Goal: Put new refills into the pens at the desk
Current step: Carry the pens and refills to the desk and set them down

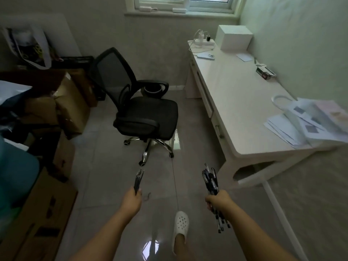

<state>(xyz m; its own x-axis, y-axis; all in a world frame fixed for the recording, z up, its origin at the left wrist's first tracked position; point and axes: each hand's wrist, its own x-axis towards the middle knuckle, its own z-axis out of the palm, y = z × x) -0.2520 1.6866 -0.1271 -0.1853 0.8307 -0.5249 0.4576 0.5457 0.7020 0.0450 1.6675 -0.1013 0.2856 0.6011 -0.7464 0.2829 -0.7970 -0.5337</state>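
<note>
Cardboard boxes (69,110) are stacked along the left wall of a dim room, with more boxes (37,219) lower down at the left edge and a bag of printed material (28,46) leaning above them. Grey glossy floor tiles (105,166) run through the middle of the room. A black mesh office chair (139,106) on a chrome wheeled base stands on the tiles, turned away from the desk.

Two bare forearms reach forward from the bottom edge. The left hand (132,200) is curled around a thin bundle of dark refills (138,179), which point up and away over the floor. Between the arms, one foot in a white perforated clog (180,225) rests on the tiles. The right hand (218,199) grips a thicker bunch of pens (211,182) around the middle, with ends sticking out both above and below the fist.

A pale desk (235,102) runs along the right wall, well apart from both hands. On its far end sit a white box (233,36), a power strip with plugs (204,41) and a phone (205,56). A small dark box (265,72) lies near the wall. At the near end are a white bag with handles (288,108) and loose papers (305,127). A window (186,4) sits above the far wall.
</note>
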